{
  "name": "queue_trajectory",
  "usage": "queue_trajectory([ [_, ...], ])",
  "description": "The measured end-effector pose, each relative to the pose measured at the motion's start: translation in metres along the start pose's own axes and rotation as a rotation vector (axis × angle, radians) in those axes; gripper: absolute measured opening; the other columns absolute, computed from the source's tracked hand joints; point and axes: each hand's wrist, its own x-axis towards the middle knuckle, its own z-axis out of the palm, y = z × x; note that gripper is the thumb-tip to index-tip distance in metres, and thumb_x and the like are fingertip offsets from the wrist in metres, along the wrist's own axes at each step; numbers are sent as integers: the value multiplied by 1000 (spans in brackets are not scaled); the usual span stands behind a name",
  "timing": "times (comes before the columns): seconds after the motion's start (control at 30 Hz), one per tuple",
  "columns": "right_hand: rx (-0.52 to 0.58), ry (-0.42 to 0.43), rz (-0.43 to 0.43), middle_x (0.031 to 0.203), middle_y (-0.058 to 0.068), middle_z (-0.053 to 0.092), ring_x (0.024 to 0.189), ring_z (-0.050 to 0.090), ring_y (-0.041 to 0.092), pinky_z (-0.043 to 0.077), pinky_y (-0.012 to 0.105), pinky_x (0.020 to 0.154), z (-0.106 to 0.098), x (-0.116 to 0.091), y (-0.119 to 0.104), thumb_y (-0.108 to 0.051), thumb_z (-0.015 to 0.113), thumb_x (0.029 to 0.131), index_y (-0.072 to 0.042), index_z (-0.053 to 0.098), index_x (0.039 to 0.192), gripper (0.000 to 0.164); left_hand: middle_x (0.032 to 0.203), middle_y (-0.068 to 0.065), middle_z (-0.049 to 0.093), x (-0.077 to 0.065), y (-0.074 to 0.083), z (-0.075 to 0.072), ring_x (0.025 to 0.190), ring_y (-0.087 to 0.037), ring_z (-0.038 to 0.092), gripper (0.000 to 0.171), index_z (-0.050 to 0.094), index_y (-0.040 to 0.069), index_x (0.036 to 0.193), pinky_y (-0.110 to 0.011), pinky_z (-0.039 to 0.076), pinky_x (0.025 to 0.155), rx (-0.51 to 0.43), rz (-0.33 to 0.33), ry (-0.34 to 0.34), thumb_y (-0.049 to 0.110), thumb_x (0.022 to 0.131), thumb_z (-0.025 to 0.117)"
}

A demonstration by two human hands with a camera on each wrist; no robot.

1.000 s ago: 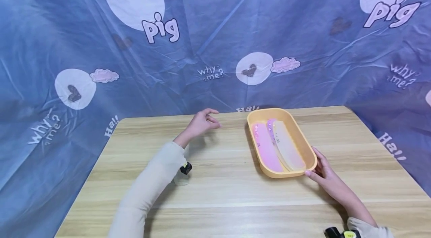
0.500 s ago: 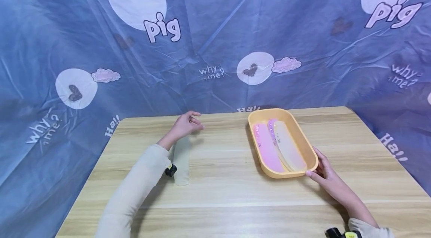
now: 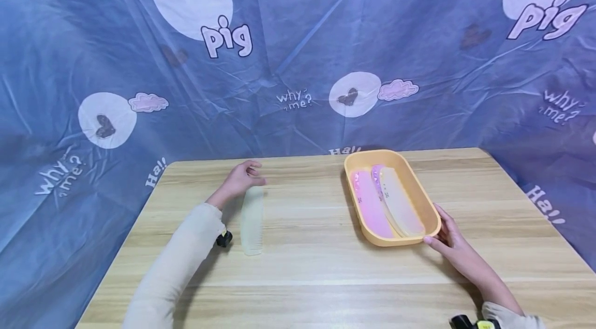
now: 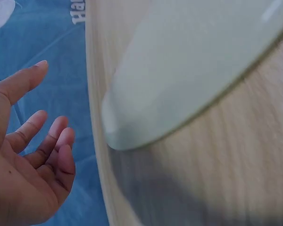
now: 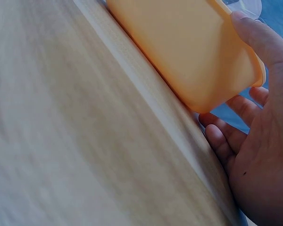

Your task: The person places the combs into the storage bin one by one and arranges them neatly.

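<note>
A pale green comb lies flat on the table at left, its teeth facing right. My left hand is just above the comb's far end, fingers loosely bent and holding nothing. In the left wrist view a gap separates that hand from the comb's rounded end. My right hand grips the near right corner of a yellow plastic tray, thumb at its rim; the right wrist view has the fingers against its outer wall. Inside lie a pink comb, a cream comb and a partly covered purple one.
The wooden table ends at the back against a blue printed cloth, which also hangs along both sides. A black wrist camera sits at the left cuff, another at the right.
My left hand has moved left from the middle of the table to the green comb's far end, and its arm has uncovered the comb. My right hand and the tray have stayed put.
</note>
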Motion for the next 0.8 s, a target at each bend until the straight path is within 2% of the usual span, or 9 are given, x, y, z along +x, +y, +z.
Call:
queue_trajectory([
  [0.3,-14,7,8,144,-16,25,116,32,-22,30,-1,88,0,0,0,-2,49,93,-13,2,148,74,107,-15,57,-1,-23,-3,95,-23,53,62,49,4,128,-30,45,80,-2,-42,13,25,76,74],
  [0.43,-16,10,14,143,-18,24,116,31,-23,29,-1,88,0,0,0,-3,49,93,-14,1,149,74,107,-14,57,-1,-31,-3,93,-21,52,64,49,1,127,-26,44,74,15,-50,-3,26,74,76],
  [0.47,-17,11,13,145,-14,24,116,31,-23,29,-1,88,0,0,0,-2,49,93,-14,1,149,75,107,-14,57,-1,-33,-3,93,-21,52,65,49,1,127,-25,44,73,23,-54,-10,27,74,77],
  [0.5,-18,11,13,144,-15,24,116,31,-23,29,-1,88,0,0,0,-2,49,93,-14,1,149,75,107,-14,57,-2,-35,-3,92,-20,51,66,49,1,127,-25,44,71,31,-60,-18,28,73,77],
  [0.53,-16,10,12,147,-9,24,116,31,-23,29,-1,87,0,0,0,-2,49,92,-14,1,149,75,107,-14,56,-2,-36,-3,92,-20,51,67,49,2,128,-25,44,69,32,-69,-24,28,73,77],
  [0.67,-17,10,12,148,-6,25,115,33,-22,31,0,86,1,0,-2,-2,49,92,-14,2,149,75,102,-10,55,-4,-40,-2,85,-18,48,70,48,4,128,-26,42,66,35,-98,-36,30,71,78],
  [0.8,-12,7,5,143,-19,24,115,34,-21,31,0,86,1,0,0,-2,49,93,-13,1,148,74,99,-9,54,-6,-41,-2,84,-18,46,70,49,4,128,-25,40,69,46,-106,-33,30,71,79],
])
